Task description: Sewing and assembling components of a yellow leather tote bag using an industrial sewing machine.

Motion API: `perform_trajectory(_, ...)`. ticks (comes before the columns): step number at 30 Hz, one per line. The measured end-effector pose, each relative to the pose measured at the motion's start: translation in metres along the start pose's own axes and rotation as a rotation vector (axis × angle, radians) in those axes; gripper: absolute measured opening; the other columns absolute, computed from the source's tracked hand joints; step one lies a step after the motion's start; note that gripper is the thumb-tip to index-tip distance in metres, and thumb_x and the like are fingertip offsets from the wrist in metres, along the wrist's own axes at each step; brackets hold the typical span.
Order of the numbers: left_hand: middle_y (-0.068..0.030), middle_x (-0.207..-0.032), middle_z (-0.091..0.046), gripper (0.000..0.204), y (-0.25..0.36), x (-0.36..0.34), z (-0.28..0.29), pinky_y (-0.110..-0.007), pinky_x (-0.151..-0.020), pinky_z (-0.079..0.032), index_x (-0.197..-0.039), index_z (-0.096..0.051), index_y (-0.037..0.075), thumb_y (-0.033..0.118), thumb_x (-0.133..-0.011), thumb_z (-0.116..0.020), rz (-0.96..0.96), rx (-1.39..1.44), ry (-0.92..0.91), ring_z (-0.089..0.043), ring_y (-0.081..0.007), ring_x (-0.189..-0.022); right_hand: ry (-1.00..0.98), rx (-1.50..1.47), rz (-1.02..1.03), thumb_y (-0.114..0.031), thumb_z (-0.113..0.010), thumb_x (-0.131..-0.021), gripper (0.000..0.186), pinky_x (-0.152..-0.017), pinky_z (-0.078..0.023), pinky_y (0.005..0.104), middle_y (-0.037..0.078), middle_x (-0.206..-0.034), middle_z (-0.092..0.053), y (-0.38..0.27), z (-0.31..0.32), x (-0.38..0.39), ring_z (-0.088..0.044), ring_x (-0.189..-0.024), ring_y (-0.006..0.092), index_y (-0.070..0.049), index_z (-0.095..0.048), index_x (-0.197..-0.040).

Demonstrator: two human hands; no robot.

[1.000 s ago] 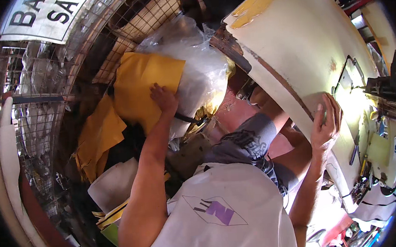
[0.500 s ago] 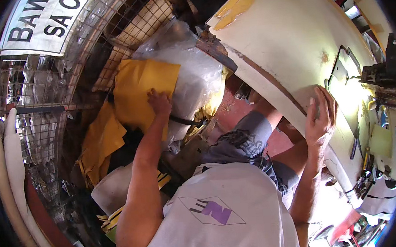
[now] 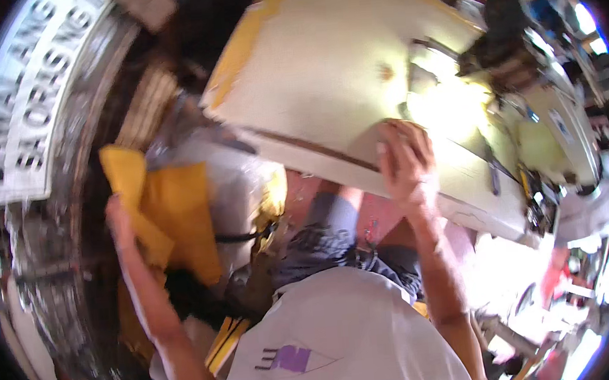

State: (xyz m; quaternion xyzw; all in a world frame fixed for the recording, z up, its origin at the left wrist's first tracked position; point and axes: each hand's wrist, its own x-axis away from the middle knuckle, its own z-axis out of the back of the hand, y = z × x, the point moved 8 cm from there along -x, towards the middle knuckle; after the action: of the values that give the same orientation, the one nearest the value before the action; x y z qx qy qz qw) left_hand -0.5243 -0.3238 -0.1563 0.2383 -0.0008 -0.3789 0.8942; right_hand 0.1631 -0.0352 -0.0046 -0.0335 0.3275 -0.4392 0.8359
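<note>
My left hand (image 3: 118, 216) is at the left, blurred, with its fingers closed at the edge of a thin, flexible yellow sheet (image 3: 129, 177). That edge is raised and folded over, and a second flat yellow piece (image 3: 182, 205) lies behind it. My right hand (image 3: 410, 161) rests on the near edge of the pale worktable (image 3: 324, 68). Its fingers are stretched out over the tabletop and hold nothing.
Clear plastic wrapping (image 3: 236, 170) bulges beside the yellow sheets. A bright light (image 3: 447, 106) glares on the table near a dark-handled tool (image 3: 494, 177). On the left stand a wire-mesh wall and a white sign (image 3: 30, 103). Yellow-and-black striped material (image 3: 227, 340) lies by my left forearm.
The view has turned, shifting the table leftward in it. My left hand has gone from lying flat on the yellow sheet to lifting its edge leftward. My right hand stays at the table edge.
</note>
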Motion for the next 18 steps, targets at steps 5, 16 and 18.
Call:
perform_trajectory(5, -0.0074, -0.107, -0.066, 0.043, 0.299, 0.0, 0.106, -0.035, -0.09, -0.049, -0.115, -0.064, -0.003, 0.036, -0.107, -0.048, -0.089, 0.536, 0.069, -0.06, -0.0186, -0.097, 0.01, -0.134, 0.014, -0.005, -0.071, -0.083, 0.032, -0.097, -0.048, 0.0458, 0.014, -0.117, -0.065, -0.011, 0.01, -0.01, -0.059, -0.112, 0.0361, -0.002, -0.067, -0.115)
perform_trajectory(16, -0.0133, -0.124, -0.059, 0.026, 0.544, 0.16, -0.045, -0.059, -0.121, -0.021, -0.099, -0.063, 0.008, 0.032, -0.092, -0.069, -1.203, 0.206, -0.769, -0.042, -0.0386, -0.138, -0.037, -0.775, -0.522, -0.027, -0.056, -0.103, 0.043, -0.094, -0.052, 0.0373, 0.02, -0.121, -0.064, 0.049, 0.039, 0.018, -0.064, -0.112, 0.0266, 0.0, -0.054, -0.138)
perform_trajectory(18, -0.0135, -0.124, -0.06, 0.027, 0.551, 0.156, -0.044, -0.059, -0.121, -0.023, -0.102, -0.063, 0.008, 0.032, -0.093, -0.069, -1.193, 0.274, -0.74, -0.043, -0.0384, -0.137, -0.016, -0.6, -0.409, -0.013, -0.066, -0.096, 0.049, -0.091, -0.055, 0.0389, 0.02, -0.125, -0.061, 0.056, 0.045, 0.021, -0.064, -0.109, 0.0304, -0.003, -0.051, -0.141)
